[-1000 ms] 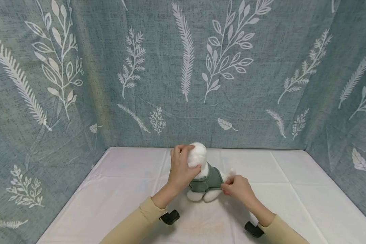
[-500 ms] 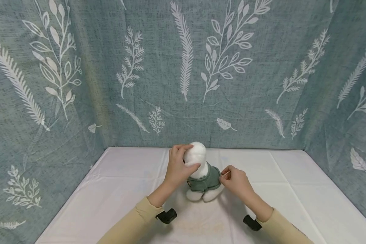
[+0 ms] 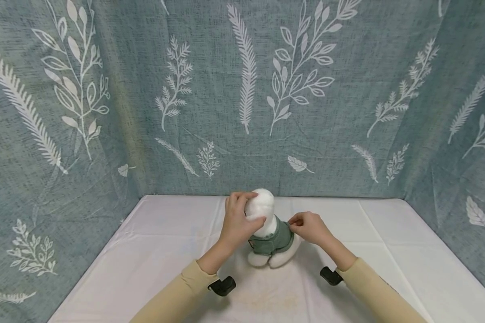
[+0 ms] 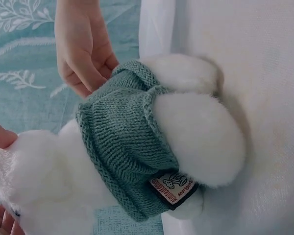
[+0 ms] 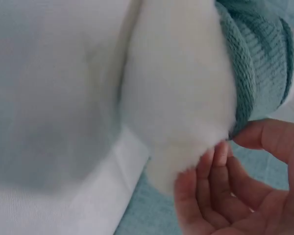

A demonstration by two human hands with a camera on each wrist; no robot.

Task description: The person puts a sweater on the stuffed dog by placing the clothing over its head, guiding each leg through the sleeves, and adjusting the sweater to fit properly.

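A white plush animal (image 3: pixel 261 202) sits on the table in a green knitted sweater (image 3: pixel 272 240). In the head view my left hand (image 3: pixel 239 220) grips its head from the left, thumb on the near side. My right hand (image 3: pixel 310 228) pinches the hem at the toy's right rear. Close up in the right wrist view, thumb and fingers of the right hand (image 5: pixel 235 181) meet at the sweater's rolled edge (image 5: pixel 237 73), beside the white furry body (image 5: pixel 181 73). A sewn label (image 4: pixel 174 186) shows on the sweater in the left wrist view. The toy's face is mostly hidden.
A white cloth (image 3: pixel 161 251) with creases and faint stains covers the table. Grey-green curtains (image 3: pixel 210 98) with white leaf prints stand behind it and on both sides. Black wrist cameras (image 3: pixel 223 286) sit under the beige sleeves (image 3: pixel 182 291).
My right hand has moved up and farther back along the sweater's hem. The hem sits higher, so more of the white leg shows. The left hand stays on the head.
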